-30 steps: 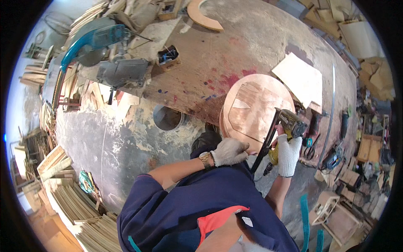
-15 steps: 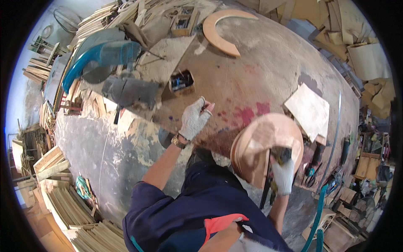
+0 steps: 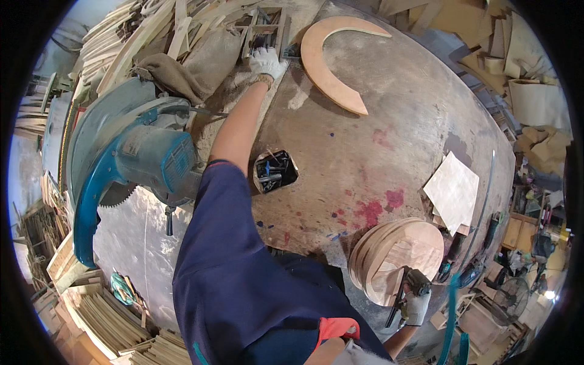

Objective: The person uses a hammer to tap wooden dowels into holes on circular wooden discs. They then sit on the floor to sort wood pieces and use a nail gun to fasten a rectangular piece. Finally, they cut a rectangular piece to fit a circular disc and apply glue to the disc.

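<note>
The left hand (image 3: pixel 266 61), in a white work glove, is stretched far across the round, stained wooden workbench (image 3: pixel 389 158) and rests with curled fingers at a small wooden compartment box (image 3: pixel 267 27) near the far edge; whether it grips anything there I cannot tell. The right hand (image 3: pixel 416 306), also gloved in white, is closed around a dark nail gun (image 3: pixel 406 292), held low beside a stack of round plywood discs (image 3: pixel 398 255) at the near edge of the bench. A curved plywood arc (image 3: pixel 328 64) lies just right of the left hand, and a blue mitre saw (image 3: pixel 131 161) stands left of the arm.
</note>
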`<state>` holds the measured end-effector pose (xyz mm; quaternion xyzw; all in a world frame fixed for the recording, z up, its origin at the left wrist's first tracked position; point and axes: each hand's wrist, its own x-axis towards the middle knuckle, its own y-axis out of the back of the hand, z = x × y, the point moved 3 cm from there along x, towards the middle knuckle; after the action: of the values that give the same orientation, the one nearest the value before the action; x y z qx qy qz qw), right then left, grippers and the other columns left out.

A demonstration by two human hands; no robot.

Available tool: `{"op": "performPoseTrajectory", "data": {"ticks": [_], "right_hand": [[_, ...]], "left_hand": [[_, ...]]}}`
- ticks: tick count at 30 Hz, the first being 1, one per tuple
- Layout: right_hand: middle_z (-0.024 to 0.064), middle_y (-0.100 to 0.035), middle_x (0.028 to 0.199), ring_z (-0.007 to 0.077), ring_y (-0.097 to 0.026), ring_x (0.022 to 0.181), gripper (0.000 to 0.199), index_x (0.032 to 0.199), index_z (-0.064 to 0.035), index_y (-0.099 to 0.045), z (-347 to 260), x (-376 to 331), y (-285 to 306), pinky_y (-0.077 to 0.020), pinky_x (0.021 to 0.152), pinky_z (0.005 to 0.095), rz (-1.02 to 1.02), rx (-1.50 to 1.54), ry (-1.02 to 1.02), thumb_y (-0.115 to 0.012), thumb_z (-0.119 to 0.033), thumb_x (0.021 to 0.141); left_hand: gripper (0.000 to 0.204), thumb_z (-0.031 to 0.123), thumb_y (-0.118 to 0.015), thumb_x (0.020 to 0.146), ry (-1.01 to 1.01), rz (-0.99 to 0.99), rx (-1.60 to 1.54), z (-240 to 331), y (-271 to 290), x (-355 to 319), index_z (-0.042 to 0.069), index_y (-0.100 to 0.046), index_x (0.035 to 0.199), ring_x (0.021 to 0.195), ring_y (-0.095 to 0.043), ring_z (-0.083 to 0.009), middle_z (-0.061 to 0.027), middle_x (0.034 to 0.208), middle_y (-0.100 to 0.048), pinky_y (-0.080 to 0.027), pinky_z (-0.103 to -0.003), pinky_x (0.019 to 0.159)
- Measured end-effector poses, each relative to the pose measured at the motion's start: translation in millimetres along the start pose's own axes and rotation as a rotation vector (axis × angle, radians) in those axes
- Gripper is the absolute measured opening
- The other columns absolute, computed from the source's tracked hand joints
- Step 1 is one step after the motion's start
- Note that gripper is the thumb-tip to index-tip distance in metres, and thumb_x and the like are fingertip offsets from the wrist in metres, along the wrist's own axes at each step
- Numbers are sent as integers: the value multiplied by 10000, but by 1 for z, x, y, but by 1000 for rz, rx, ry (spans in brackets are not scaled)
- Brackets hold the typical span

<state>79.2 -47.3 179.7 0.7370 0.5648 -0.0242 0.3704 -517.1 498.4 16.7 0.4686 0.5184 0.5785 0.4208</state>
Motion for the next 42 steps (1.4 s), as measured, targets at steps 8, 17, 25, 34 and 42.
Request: {"op": "performPoseTrajectory", "data": {"ticks": [8,17,25,34,42], "right_hand": [[103,-695,1196,171,-693,985,541,1350,-32,-588,13,2,12,-581,745,299,-52,3,-156,-724,31,830],[74,-737,997,116,-629,614,523,1354,-63,-584,59,2,27,-488,485,249,-36,-70,-78,-748,-48,857],[60,-737,1004,106,-634,634,448,1366,-60,-575,26,-2,19,-502,502,248,-23,-18,-85,-672,-19,930],[75,-733,1084,108,-663,732,511,1377,-54,-586,29,-3,20,-532,579,243,-6,-99,-162,-656,56,883],[91,-732,1103,128,-695,847,495,1369,-55,-594,74,-12,28,-572,633,247,4,-85,-49,-697,21,891]], "left_hand": [[465,564,-562,935,-161,170,27,-13,-14,-75,120,-652,1044,1073,-586,-291,-130,1121,-629,-417,-466,951],[397,485,-586,957,-204,-7,-180,-54,35,-188,96,-663,972,1012,-622,-300,-121,994,-663,-438,-458,916],[265,379,-643,919,32,215,-249,-53,31,-59,125,-705,957,839,-709,-308,-137,912,-715,-537,-478,760],[502,429,-721,897,443,13,-218,-60,-31,37,98,-554,1237,916,-745,-355,-178,995,-749,-581,-502,768],[197,223,-666,913,385,462,-1240,-55,-29,28,69,-576,998,748,-633,-280,-65,796,-619,-536,-464,782]]}}
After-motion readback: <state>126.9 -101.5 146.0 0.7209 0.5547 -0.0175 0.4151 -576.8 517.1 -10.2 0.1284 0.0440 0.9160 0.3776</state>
